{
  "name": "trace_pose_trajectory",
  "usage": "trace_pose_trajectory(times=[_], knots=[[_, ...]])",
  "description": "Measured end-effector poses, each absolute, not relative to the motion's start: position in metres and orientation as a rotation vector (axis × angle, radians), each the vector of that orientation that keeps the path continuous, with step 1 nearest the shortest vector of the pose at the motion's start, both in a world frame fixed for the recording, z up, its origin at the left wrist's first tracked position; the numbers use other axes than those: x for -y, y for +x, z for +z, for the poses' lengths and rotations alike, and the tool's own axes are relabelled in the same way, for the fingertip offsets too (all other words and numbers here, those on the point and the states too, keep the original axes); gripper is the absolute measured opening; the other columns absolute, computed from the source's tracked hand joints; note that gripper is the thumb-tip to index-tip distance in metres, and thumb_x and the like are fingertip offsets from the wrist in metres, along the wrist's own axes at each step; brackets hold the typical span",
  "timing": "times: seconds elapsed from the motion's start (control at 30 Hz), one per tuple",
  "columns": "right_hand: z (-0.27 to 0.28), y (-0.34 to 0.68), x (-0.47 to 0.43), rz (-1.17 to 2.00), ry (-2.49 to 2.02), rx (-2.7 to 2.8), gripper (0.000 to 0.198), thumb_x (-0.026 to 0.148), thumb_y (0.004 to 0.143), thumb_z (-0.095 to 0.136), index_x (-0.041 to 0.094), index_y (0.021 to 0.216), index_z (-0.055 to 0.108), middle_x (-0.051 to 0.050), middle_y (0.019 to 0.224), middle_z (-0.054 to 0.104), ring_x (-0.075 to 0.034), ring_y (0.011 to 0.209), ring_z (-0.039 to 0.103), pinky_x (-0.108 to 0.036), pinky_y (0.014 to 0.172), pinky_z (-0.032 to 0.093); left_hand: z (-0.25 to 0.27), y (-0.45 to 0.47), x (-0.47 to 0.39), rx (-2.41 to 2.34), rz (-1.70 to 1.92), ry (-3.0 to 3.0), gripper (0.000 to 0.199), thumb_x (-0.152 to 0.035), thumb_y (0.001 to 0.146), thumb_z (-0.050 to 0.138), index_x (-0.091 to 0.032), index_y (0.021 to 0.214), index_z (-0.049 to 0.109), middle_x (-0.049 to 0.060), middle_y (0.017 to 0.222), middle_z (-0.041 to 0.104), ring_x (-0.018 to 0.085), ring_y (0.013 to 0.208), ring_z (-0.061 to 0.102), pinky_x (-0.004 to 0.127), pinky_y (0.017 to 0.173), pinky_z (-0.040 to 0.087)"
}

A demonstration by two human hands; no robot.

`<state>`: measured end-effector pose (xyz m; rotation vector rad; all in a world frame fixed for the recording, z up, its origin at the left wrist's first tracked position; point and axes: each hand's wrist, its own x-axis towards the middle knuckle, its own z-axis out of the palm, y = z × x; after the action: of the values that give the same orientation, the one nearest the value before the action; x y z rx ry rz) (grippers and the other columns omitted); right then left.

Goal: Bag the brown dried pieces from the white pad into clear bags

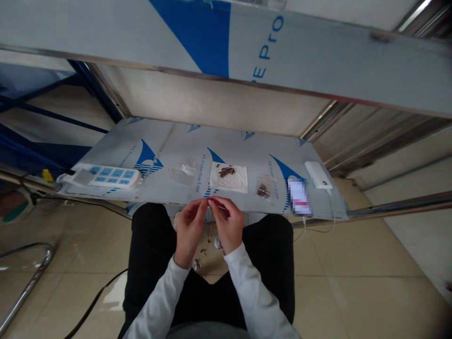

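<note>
My left hand [190,224] and my right hand [228,220] meet at the fingertips, just in front of the shelf's near edge. Both are pinched closed, and whatever lies between the fingertips is too small to make out. Just beyond them, a white cloth or paper sheet [235,182] carries a heap of small brown pieces [227,172]. To its right lies a clear bag of small dark metallic pieces [263,190]. On the left, another clear plastic bag [183,172] holds small whitish pieces.
The film-covered shelf [165,136] also bears a white power strip [115,176], a phone [299,197] and a white power bank [318,174] with a cable. An upper shelf [318,52] hangs above. Small pieces [197,263] show low between my legs.
</note>
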<state>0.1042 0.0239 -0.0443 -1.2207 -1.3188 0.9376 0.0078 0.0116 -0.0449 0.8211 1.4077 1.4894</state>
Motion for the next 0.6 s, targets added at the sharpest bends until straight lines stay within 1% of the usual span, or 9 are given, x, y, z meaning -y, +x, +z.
trace_pose_trajectory(times=[0.07, 0.13, 0.2, 0.27, 0.33, 0.4, 0.5, 0.53, 0.6], knots=[[-0.047, 0.11, -0.022, 0.855, -1.227, 1.393, 0.016, 0.027, 0.087, 0.06, 0.022, 0.096, 0.072, -0.007, 0.092, 0.072, -0.019, 0.082, 0.068, -0.033, 0.077, 0.057, -0.045, 0.009, -0.011, -1.375, 1.493, 0.778, 0.029, -0.044, 0.079, 0.064, -0.016, 0.086, 0.068, 0.006, 0.088, 0.074, 0.018, 0.082, 0.069, 0.03, 0.081, 0.053], [-0.051, 0.121, -0.02, 0.759, -1.178, 1.568, 0.017, 0.023, 0.088, 0.058, 0.024, 0.096, 0.073, -0.007, 0.094, 0.072, -0.02, 0.087, 0.067, -0.036, 0.082, 0.056, -0.043, 0.005, -0.01, -1.364, 1.448, 0.74, 0.032, -0.047, 0.079, 0.063, -0.016, 0.085, 0.067, 0.005, 0.08, 0.073, 0.017, 0.075, 0.069, 0.029, 0.076, 0.054], [-0.057, 0.135, -0.018, 0.701, -1.077, 1.75, 0.022, 0.02, 0.089, 0.056, 0.027, 0.1, 0.074, -0.006, 0.099, 0.073, -0.021, 0.095, 0.066, -0.038, 0.087, 0.054, -0.042, -0.003, -0.009, -1.36, 1.35, 0.749, 0.032, -0.048, 0.075, 0.066, -0.016, 0.08, 0.067, 0.003, 0.072, 0.071, 0.016, 0.068, 0.067, 0.026, 0.07, 0.054], [-0.062, 0.149, -0.016, 0.682, -0.993, 1.874, 0.024, 0.018, 0.089, 0.055, 0.027, 0.104, 0.073, -0.006, 0.103, 0.073, -0.022, 0.101, 0.064, -0.038, 0.089, 0.054, -0.043, -0.012, -0.008, -1.338, 1.243, 0.778, 0.031, -0.045, 0.07, 0.072, -0.015, 0.076, 0.069, 0.003, 0.07, 0.07, 0.014, 0.063, 0.065, 0.024, 0.064, 0.052], [-0.064, 0.159, -0.012, 0.689, -0.97, 1.945, 0.025, 0.018, 0.089, 0.056, 0.027, 0.105, 0.072, -0.005, 0.104, 0.073, -0.022, 0.104, 0.062, -0.039, 0.09, 0.053, -0.047, -0.018, -0.005, -1.309, 1.159, 0.797, 0.029, -0.042, 0.068, 0.073, -0.014, 0.076, 0.07, 0.003, 0.069, 0.071, 0.013, 0.061, 0.064, 0.023, 0.062, 0.052], [-0.064, 0.163, -0.006, 0.734, -1.022, 1.937, 0.024, 0.023, 0.086, 0.063, 0.025, 0.108, 0.071, -0.006, 0.103, 0.073, -0.024, 0.102, 0.063, -0.041, 0.09, 0.053, -0.051, -0.019, 0.0, -1.326, 1.114, 0.853, 0.028, -0.041, 0.071, 0.071, -0.013, 0.077, 0.071, 0.004, 0.069, 0.071, 0.014, 0.061, 0.065, 0.023, 0.062, 0.052], [-0.061, 0.155, 0.004, 0.896, -1.2, 1.751, 0.04, 0.036, 0.078, 0.071, 0.021, 0.114, 0.066, -0.008, 0.099, 0.073, -0.023, 0.091, 0.067, -0.038, 0.083, 0.055, -0.054, -0.011, 0.012, -1.446, 1.069, 1.146, 0.025, -0.038, 0.077, 0.064, -0.015, 0.081, 0.072, 0.005, 0.075, 0.073, 0.017, 0.066, 0.067, 0.024, 0.062, 0.052], [-0.061, 0.151, 0.007, 0.953, -1.264, 1.671, 0.039, 0.039, 0.079, 0.07, 0.019, 0.113, 0.066, -0.007, 0.095, 0.073, -0.022, 0.086, 0.068, -0.035, 0.078, 0.056, -0.054, -0.007, 0.016, -1.494, 1.048, 1.281, 0.023, -0.036, 0.08, 0.062, -0.016, 0.085, 0.072, 0.005, 0.077, 0.074, 0.017, 0.068, 0.068, 0.024, 0.062, 0.052], [-0.063, 0.144, 0.01, 1.032, -1.359, 1.563, 0.028, 0.04, 0.084, 0.063, 0.019, 0.101, 0.069, -0.006, 0.086, 0.074, -0.019, 0.074, 0.07, -0.028, 0.067, 0.056, -0.053, 0.001, 0.024, -1.58, 0.995, 1.53, 0.021, -0.032, 0.085, 0.056, -0.019, 0.091, 0.071, 0.004, 0.08, 0.074, 0.016, 0.068, 0.069, 0.023, 0.063, 0.051]])
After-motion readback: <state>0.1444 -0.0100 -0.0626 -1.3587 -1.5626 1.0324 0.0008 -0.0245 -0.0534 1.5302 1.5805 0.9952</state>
